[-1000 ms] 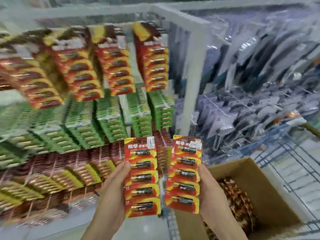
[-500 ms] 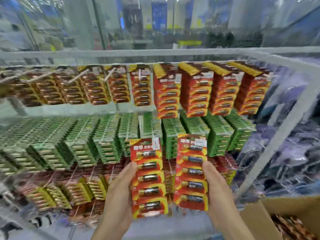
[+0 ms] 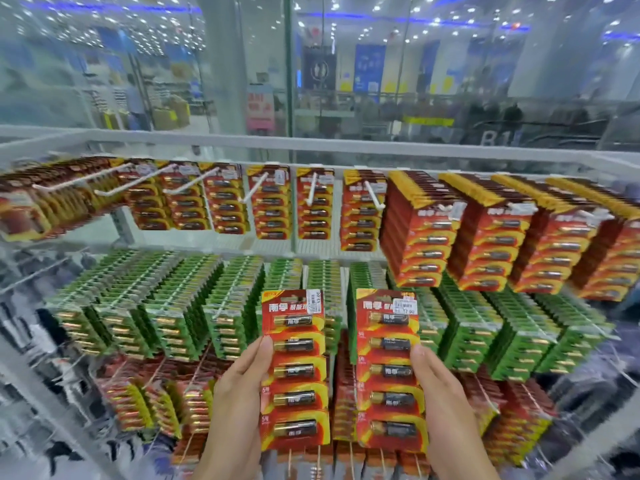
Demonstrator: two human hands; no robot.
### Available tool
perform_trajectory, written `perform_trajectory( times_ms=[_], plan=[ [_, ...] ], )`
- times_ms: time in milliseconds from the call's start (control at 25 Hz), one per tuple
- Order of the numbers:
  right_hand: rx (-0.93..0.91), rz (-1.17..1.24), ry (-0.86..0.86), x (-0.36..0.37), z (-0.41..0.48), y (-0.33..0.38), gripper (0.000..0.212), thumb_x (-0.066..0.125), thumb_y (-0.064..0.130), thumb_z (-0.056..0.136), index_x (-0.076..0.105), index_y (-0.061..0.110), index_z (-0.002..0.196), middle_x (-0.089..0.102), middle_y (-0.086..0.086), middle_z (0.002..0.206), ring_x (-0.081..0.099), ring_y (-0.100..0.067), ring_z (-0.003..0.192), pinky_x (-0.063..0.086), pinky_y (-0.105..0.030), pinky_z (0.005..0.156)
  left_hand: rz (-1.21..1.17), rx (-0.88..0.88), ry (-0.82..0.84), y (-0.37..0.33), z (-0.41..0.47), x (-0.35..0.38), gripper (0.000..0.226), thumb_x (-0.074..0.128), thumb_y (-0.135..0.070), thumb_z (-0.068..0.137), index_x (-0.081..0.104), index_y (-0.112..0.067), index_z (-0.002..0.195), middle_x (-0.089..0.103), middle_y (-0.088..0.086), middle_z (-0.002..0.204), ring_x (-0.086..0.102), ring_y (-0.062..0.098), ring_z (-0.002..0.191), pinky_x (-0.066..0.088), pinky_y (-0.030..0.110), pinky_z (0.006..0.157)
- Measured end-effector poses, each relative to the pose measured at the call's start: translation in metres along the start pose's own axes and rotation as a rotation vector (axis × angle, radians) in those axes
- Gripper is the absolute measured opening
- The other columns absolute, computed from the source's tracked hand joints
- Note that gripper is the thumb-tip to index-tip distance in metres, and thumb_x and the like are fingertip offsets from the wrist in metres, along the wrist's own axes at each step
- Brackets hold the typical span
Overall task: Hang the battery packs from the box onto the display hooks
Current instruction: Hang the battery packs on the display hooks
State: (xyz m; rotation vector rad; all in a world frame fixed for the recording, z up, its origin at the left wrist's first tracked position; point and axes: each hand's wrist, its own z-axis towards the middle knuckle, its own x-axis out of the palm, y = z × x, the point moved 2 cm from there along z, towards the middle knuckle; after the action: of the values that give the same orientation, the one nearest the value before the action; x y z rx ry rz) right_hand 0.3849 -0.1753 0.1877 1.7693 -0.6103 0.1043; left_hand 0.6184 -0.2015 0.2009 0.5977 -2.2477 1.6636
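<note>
My left hand [image 3: 235, 396] grips a red-and-yellow battery pack [image 3: 294, 368] by its left edge, held upright. My right hand [image 3: 446, 400] grips a second matching battery pack [image 3: 389, 372] by its right edge, side by side with the first. Both packs sit in front of the green rows of the rack. In the top row, several white display hooks [image 3: 313, 190] stick out half bare over short stacks of red packs; the hooks to the right [image 3: 446, 209] are full. The box is out of view.
The white wire rack [image 3: 311, 147] carries red packs on top, green packs [image 3: 194, 306] in the middle row and more red and yellow packs [image 3: 156, 403] below. Behind the rack, a glass wall shows a blurred shop interior.
The view has tilted up and left, so the cardboard box has left the frame and the top row of hooks is in full view. Both hands keep their packs, raised slightly.
</note>
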Motion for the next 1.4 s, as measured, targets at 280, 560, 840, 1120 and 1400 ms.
perform_trajectory(
  times_ms=[280,560,840,1120,1400],
  plan=[
    [0.018,-0.031,0.103,0.026,0.048,-0.005,0.054,0.073,0.060,0.084,0.067,0.028,0.127,0.074,-0.001,0.124,0.072,-0.030,0.111,0.054,-0.058,0.100,-0.019,0.104,-0.097,-0.011,0.021,0.002,0.030,0.063,-0.032,0.097,0.073,-0.014,0.119,0.079,0.018,0.106,0.077,0.042,0.092,0.058,0.054,0.087],
    [-0.074,-0.050,0.061,0.043,0.064,0.019,0.053,0.064,0.057,0.079,0.067,0.031,0.126,0.079,0.001,0.107,0.078,-0.027,0.093,0.058,-0.056,0.092,0.046,0.228,-0.025,-0.060,0.045,0.013,0.032,0.061,-0.034,0.097,0.074,-0.016,0.119,0.078,0.017,0.108,0.077,0.041,0.091,0.064,0.049,0.076],
    [-0.091,0.004,0.019,0.069,0.064,0.025,0.051,0.063,0.048,0.086,0.064,0.027,0.132,0.077,-0.001,0.115,0.076,-0.029,0.098,0.058,-0.053,0.089,0.036,0.364,0.001,-0.111,0.076,0.004,0.028,0.059,-0.031,0.101,0.076,-0.017,0.119,0.078,0.015,0.110,0.077,0.038,0.094,0.066,0.050,0.075],
    [-0.100,0.076,0.006,0.078,0.063,0.012,0.062,0.069,0.052,0.082,0.062,0.026,0.139,0.059,-0.001,0.147,0.072,-0.034,0.112,0.059,-0.057,0.087,0.058,0.347,0.020,-0.118,0.095,-0.001,0.029,0.059,-0.033,0.102,0.077,-0.017,0.117,0.078,0.017,0.107,0.077,0.039,0.089,0.063,0.047,0.072],
    [-0.100,0.016,-0.043,0.074,0.058,0.017,0.055,0.064,0.048,0.087,0.064,0.023,0.136,0.075,-0.008,0.120,0.073,-0.037,0.107,0.055,-0.060,0.096,0.099,0.314,-0.010,-0.122,0.107,0.000,0.027,0.056,-0.032,0.105,0.075,-0.017,0.117,0.080,0.013,0.103,0.078,0.036,0.087,0.064,0.047,0.070]
  ],
)
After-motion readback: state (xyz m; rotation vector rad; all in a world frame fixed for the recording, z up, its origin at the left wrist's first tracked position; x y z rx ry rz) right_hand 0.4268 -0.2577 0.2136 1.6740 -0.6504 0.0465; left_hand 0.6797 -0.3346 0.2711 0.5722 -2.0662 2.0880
